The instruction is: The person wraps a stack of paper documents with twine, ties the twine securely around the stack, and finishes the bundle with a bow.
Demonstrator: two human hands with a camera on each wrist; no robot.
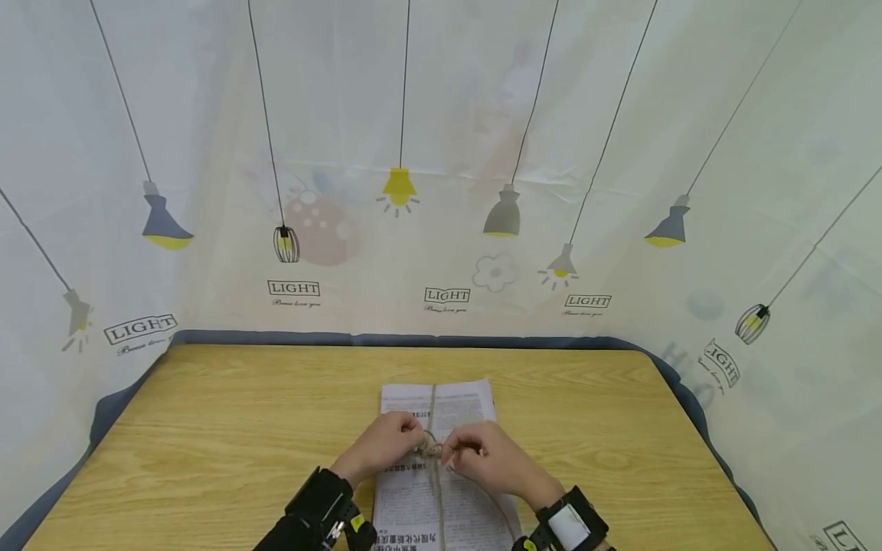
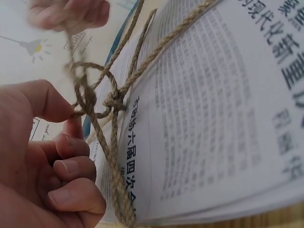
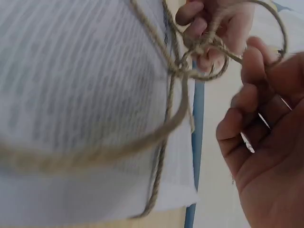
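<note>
Left hand [image 1: 382, 448] pinching the twine [image 2: 105, 102] between thumb and forefinger, other fingers curled beneath; right hand [image 1: 482, 458] pinching a loop of the same twine just beside it; knot between the two grips, resting on the stack of printed papers [image 1: 441, 459]; papers lying under both hands on the wooden table [image 1: 207, 428]; twine running lengthwise around the stack.

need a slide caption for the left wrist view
Left hand pinches a twine knot tied over a stack of printed papers, right hand above.
</note>
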